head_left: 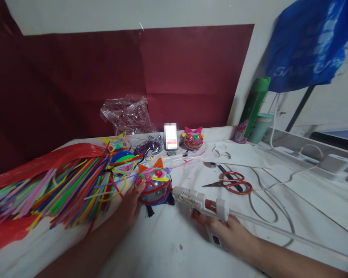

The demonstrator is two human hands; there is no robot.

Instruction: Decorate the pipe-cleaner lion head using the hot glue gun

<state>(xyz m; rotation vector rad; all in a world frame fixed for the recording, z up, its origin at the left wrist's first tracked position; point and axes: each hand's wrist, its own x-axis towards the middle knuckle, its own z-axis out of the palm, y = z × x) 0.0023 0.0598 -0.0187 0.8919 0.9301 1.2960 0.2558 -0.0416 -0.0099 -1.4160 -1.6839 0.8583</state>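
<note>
Head: left hand (133, 202), grip snug on orange-eared ball (156, 191); right hand (233, 233), grip closed around white glue gun (201, 201).

near tabletop (159, 241): passable | left: pipe cleaners (72, 193) block | right: scissors (224, 184) | ahead: decorated ball (156, 190), glue gun (190, 197)

I classify site as craft workspace; home or workshop, cannot confirm. Indicators: marble-patterned bench (168, 247), loose pipe cleaners (75, 189), scissors (236, 183), glue gun (191, 196), decorated balls (156, 190), maroon sheet (191, 65) against wall (104, 15).
</note>
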